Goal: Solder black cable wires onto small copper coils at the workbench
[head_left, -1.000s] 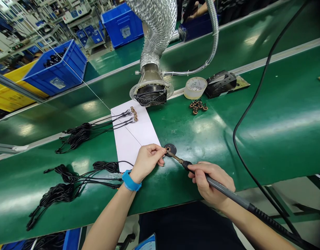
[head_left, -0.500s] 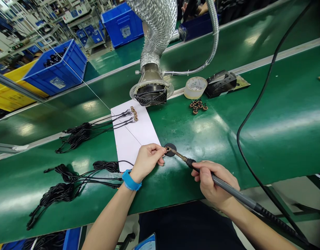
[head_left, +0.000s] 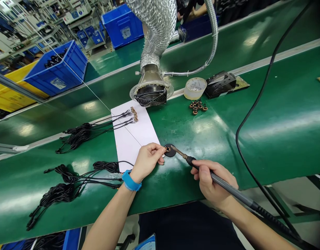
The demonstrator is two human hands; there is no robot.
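My left hand, with a blue band on its wrist, pinches the edge of a small copper-wound ring coil. The coil is over a round black pad on the green bench. A thin wire or solder strand runs down from the upper left to this hand. My right hand is closed around the grey handle of a soldering iron. Its tip points left over the pad, slightly apart from the coil. Beneath the left hand lies a white sheet.
Black cable bundles lie to the left, some ending in small parts on the sheet. A fume extractor hangs ahead. Beyond it are a tape roll, several loose coils, a black metal holder and blue bins.
The soldering iron tip has moved slightly up and right, off the coil. My left hand keeps its pinch on the coil almost unmoved.
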